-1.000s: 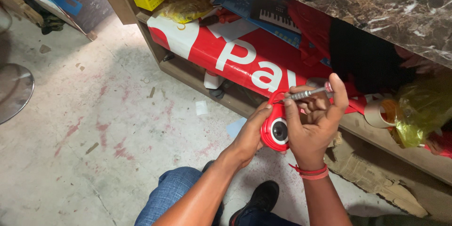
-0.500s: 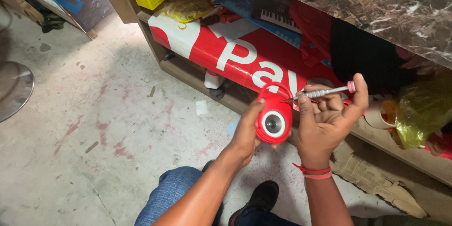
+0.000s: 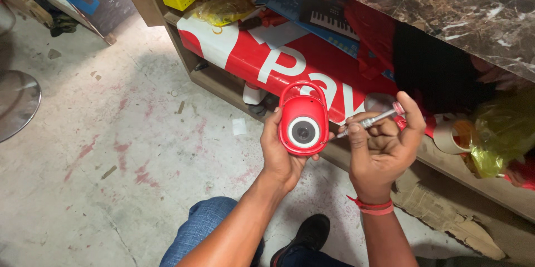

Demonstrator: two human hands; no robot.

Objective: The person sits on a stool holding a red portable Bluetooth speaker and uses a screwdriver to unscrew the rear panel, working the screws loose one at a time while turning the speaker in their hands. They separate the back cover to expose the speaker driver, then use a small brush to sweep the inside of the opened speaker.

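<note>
Holding the small red speaker (image 3: 302, 119) upright in the left hand (image 3: 281, 153) above the concrete floor (image 3: 111, 150), while the right hand (image 3: 382, 147) pinches a thin screwdriver (image 3: 369, 121) near its edge, the tip could slip and scratch the casing.

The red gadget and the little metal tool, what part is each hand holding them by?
The left hand grips the red gadget by its left side and bottom. The right hand pinches the screwdriver along its shaft, thumb against the pink end.
</note>
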